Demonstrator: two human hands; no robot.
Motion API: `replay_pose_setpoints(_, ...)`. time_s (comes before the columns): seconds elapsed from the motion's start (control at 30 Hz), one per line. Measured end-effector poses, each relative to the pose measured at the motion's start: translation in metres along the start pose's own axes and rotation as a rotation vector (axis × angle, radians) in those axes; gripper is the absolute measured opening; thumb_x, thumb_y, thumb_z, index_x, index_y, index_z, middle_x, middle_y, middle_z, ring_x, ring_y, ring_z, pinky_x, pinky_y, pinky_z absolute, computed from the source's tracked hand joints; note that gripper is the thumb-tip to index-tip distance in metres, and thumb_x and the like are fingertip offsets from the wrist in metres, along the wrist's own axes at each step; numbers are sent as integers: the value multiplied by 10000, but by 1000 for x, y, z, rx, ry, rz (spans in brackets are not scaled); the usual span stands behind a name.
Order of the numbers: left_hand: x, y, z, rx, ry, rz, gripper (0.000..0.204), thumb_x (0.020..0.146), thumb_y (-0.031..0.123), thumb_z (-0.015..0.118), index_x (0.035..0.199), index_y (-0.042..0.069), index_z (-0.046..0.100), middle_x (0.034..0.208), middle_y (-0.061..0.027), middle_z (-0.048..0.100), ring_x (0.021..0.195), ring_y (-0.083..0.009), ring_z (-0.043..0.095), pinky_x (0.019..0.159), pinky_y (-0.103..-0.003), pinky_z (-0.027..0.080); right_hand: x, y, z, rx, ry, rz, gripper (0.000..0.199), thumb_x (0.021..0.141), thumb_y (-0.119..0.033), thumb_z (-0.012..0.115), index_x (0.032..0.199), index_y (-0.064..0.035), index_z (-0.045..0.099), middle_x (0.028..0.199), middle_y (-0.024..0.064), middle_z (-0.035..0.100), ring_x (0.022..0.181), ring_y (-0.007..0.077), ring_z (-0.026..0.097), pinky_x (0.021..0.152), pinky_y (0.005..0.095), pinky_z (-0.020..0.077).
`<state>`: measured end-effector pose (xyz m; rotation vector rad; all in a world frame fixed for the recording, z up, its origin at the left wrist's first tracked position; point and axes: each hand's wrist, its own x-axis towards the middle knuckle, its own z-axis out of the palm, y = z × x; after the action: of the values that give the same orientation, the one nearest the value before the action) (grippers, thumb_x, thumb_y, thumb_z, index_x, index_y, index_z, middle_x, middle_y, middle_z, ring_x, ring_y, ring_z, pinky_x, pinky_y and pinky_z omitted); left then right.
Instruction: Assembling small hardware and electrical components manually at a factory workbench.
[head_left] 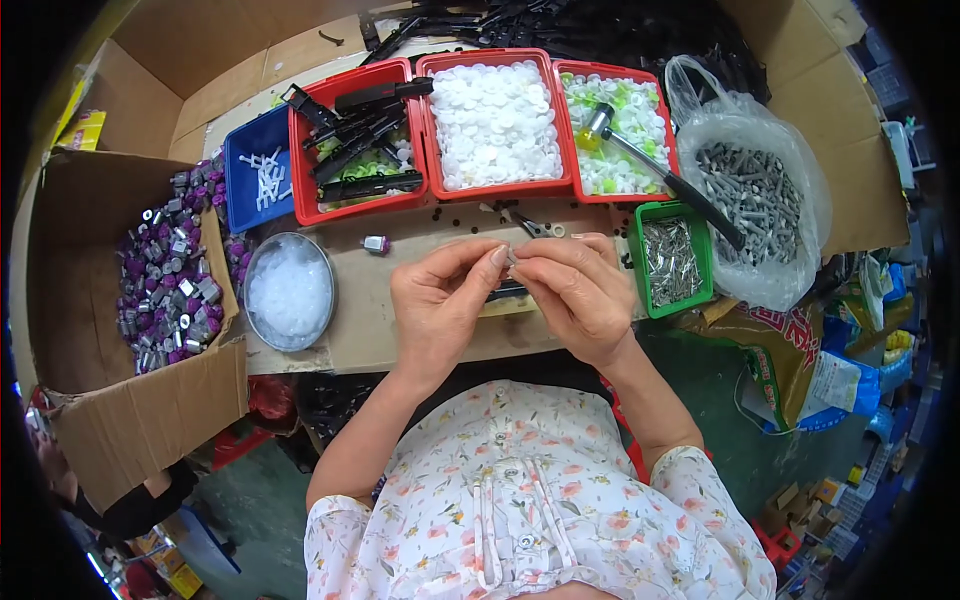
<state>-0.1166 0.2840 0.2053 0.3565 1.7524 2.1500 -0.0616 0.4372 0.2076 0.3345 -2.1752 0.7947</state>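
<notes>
Above the middle of the workbench, my left hand (437, 298) and my right hand (583, 296) meet fingertip to fingertip. Both pinch one small greyish piece (511, 259), mostly covered by my fingers and too small to name. Beneath them a black elongated part (508, 290) is partly hidden. Just beyond my fingers lie a small dark-handled tool (528, 225) and a pale ring (557, 230). To the left, a short metal fitting with a purple end (376, 244) lies on the cardboard surface. A round metal bowl (329, 300) holds a whitish, translucent mass.
Along the back stand a blue bin (236, 190) and red bins (497, 190) of white discs and black parts. A hammer (650, 155) lies across the right one. A green bin (706, 240) holds metal pins; a plastic bag (805, 200) holds screws. Purple-ended fittings fill a carton (160, 410).
</notes>
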Motion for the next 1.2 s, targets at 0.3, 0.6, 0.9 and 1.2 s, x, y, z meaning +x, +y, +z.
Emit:
replay_pose_setpoints(0.3,-3,1,-5,88,38,65,156,906,37,690,1033,-49,717,909,-81,713,772,-95,655,696,-218,545,-3,-4,1,-98,-76,-62,188,765,-50,738,945,-38,686,964,61,702,803,164,680,834,307,423)
replay_pose_setpoints(0.6,-6,-4,-4,-21,48,-1,140,901,8,682,1024,-48,719,948,-85,699,805,-97,645,707,-216,524,1,-6,1,83,-50,162,204,742,-9,773,934,-28,707,918,92,712,846,230,686,793,327,483)
replay_pose_setpoints(0.9,-14,-8,-12,94,-28,83,171,880,2,698,1043,-46,714,994,-95,690,881,-121,659,760,-235,538,-7,5,1,264,-171,292,174,755,20,749,913,-20,687,878,96,698,798,239,670,722,329,482)
replay_pose_setpoints(1.2,-17,-15,-35,364,-135,186,308,783,21,783,1077,-25,707,1037,-113,689,869,-158,663,759,-269,532,-15,0,16,222,-192,193,137,769,-37,730,891,-54,672,880,43,671,785,204,644,695,318,412)
